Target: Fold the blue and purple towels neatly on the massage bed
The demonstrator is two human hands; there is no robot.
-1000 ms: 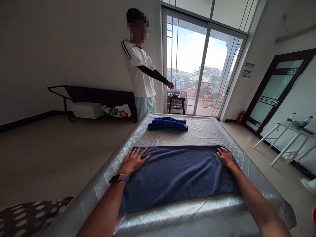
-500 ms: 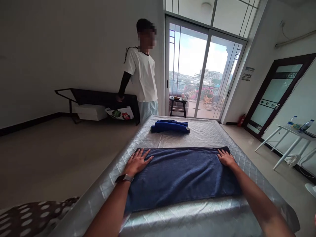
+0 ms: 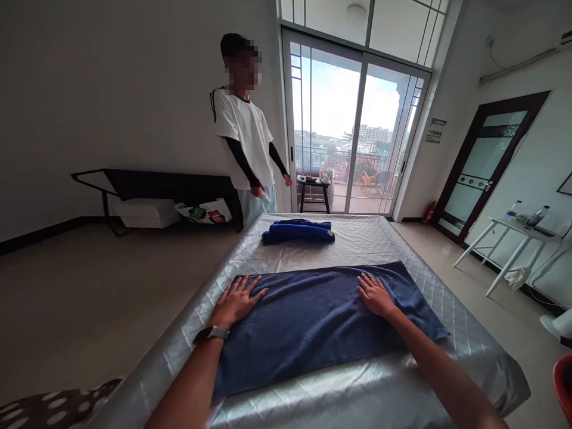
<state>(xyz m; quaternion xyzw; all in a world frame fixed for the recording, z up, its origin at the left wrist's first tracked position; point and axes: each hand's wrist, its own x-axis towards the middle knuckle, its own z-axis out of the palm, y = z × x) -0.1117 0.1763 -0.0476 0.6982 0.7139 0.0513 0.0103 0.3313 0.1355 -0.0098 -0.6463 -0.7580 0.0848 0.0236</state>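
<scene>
A dark blue towel (image 3: 313, 325) lies spread flat across the near part of a silver quilted mattress (image 3: 375, 244). My left hand (image 3: 235, 301) rests flat on the towel's left end, fingers spread, with a watch on the wrist. My right hand (image 3: 374, 294) lies flat on the towel right of its middle, fingers stretched out. Further back on the mattress sits a brighter blue folded towel (image 3: 297, 231).
Another person (image 3: 243, 134) in a white shirt stands beyond the mattress's far left corner. A black low bench (image 3: 152, 185) runs along the left wall. Glass balcony doors (image 3: 353, 131) are behind, a small dark stool (image 3: 314, 189) before them. A white table (image 3: 513, 238) with bottles stands right.
My right hand has slid left from the towel's right end toward its middle. The other person has turned and lowered both arms. My view has shifted slightly.
</scene>
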